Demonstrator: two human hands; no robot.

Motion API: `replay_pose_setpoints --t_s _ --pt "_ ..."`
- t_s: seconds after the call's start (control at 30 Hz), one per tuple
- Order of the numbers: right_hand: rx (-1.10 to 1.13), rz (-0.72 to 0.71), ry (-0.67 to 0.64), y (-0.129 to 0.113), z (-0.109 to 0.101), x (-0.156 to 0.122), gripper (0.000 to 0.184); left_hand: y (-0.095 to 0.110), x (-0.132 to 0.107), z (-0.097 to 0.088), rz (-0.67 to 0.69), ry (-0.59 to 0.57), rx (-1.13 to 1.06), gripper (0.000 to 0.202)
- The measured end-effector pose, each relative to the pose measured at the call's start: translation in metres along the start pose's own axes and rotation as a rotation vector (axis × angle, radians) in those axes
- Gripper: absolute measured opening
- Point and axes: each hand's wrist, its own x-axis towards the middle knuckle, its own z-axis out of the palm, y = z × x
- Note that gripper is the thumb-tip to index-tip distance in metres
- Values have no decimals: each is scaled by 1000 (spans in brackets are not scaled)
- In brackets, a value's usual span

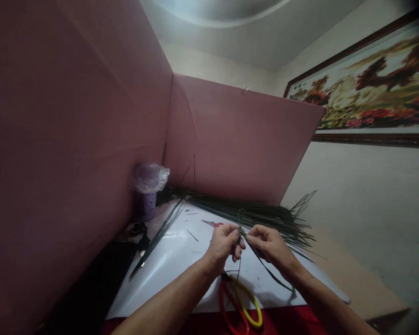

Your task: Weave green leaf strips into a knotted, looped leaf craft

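My left hand (226, 244) pinches a small piece of woven green grass blades (242, 231) above the white sheet. Close beside it, my right hand (269, 243) grips the same green piece between thumb and fingers. One long blade (270, 273) trails from it down to the right, and a thin strand hangs below my left hand. Under the hands lie large scissors (240, 302) with one red and one yellow handle. Behind my left hand, small scissors (212, 224) with a red handle are partly covered by my fingers.
A thick bundle of long green blades (251, 211) lies across the back of the white sheet (160, 265). More blades (162, 232) lie along the left. A purple cup (149, 200) with clear plastic on top stands at the back left, before pink panels (223, 139).
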Motion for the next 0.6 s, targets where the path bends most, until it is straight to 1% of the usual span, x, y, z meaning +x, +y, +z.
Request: replay_pose_setpoints --t_s 0.17,0.37,0.5,0.6 --pt "1 2 7 -1 0 -1 26 0 0 1 -22 16 -26 34" --pt "12 -11 -4 3 0 -1 24 1 -3 1 -6 21 70 30" --pt "36 -14 -18 9 2 0 25 3 -3 3 -10 81 130 26" --pt "47 -22 -14 10 4 0 26 3 -3 5 -7 121 136 25"
